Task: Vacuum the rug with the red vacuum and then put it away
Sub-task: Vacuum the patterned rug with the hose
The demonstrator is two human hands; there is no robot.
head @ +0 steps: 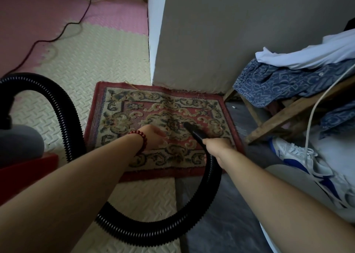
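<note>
A small red patterned rug (134, 106) lies on the floor against a wall corner. My right hand (219, 147) grips the black nozzle (194, 132) of the vacuum, its tip resting on the rug's middle. A ribbed black hose (63, 118) loops from the nozzle under my arms and back up to the red vacuum body (26, 166) at the left edge. My left hand (153, 137), with a red bead bracelet on the wrist, rests on the rug left of the nozzle, fingers curled down onto the pile.
Cream and pink foam floor mats (86, 60) lie left of the rug, with a dark power cord (57, 35) running across them. A wooden rack (288, 114) with draped clothes stands at right, a white and blue sneaker (299, 156) below it. The wall corner (153, 41) borders the rug.
</note>
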